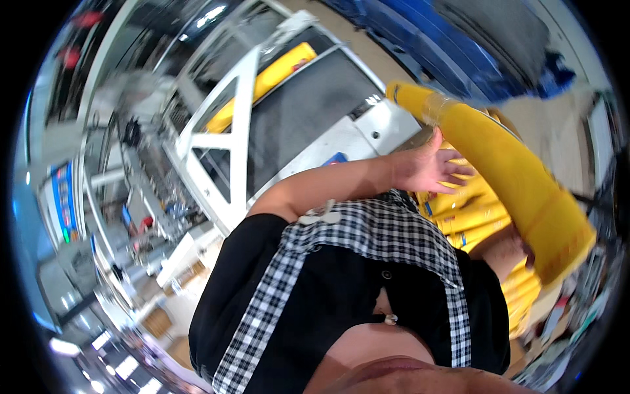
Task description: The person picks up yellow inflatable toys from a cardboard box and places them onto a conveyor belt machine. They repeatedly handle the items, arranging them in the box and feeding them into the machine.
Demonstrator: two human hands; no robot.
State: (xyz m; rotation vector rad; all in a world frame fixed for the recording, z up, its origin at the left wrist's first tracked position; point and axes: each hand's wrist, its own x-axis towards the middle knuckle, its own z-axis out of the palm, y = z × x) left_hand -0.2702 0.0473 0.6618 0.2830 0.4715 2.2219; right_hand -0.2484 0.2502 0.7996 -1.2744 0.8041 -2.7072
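A long yellow wrapped pack (pixel 518 177) slants from the upper middle down to the right. My right hand (pixel 515 253) is under its lower end and grips it, with the fingers mostly hidden behind the pack. My left hand (pixel 430 167) reaches across my chest with its fingers spread, next to the pack's upper half and above a stack of similar yellow packs (pixel 469 213). I cannot tell whether the left hand touches the long pack. My black top with checked trim (pixel 341 276) fills the lower middle.
A white-framed machine (pixel 239 125) with a dark conveyor belt (pixel 308 111) stands ahead, with another yellow pack (pixel 282 69) lying on it. Blue structures (pixel 433 39) run along the top. Cardboard boxes (pixel 184 279) and cluttered equipment are at the lower left.
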